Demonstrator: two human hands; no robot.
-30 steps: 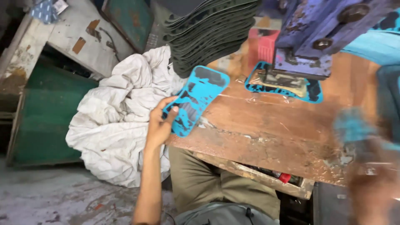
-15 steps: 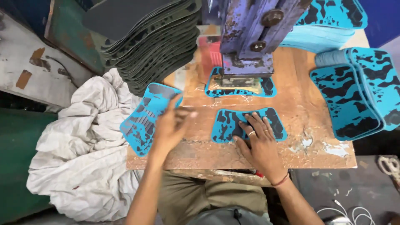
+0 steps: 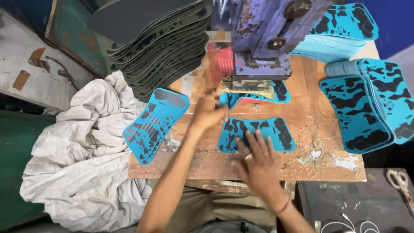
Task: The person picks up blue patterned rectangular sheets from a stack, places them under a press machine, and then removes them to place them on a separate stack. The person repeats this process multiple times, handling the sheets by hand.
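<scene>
My right hand lies flat, fingers spread, on a blue and black patterned cut sheet in the middle of the worn wooden table. My left hand is raised near the foot of the purple press machine, blurred, close to another blue sheet under the press; whether it grips anything is unclear. A blue sheet lies at the table's left edge, overhanging it.
A tall stack of dark grey sheets stands at the back left. Piles of blue patterned sheets sit at the right, with more at the back. A white cloth sack slumps left of the table. Scissors lie on a dark surface lower right.
My left hand has let go of the blue sheet at the table's left edge and moved up toward the press. My right hand has slid down the middle sheet.
</scene>
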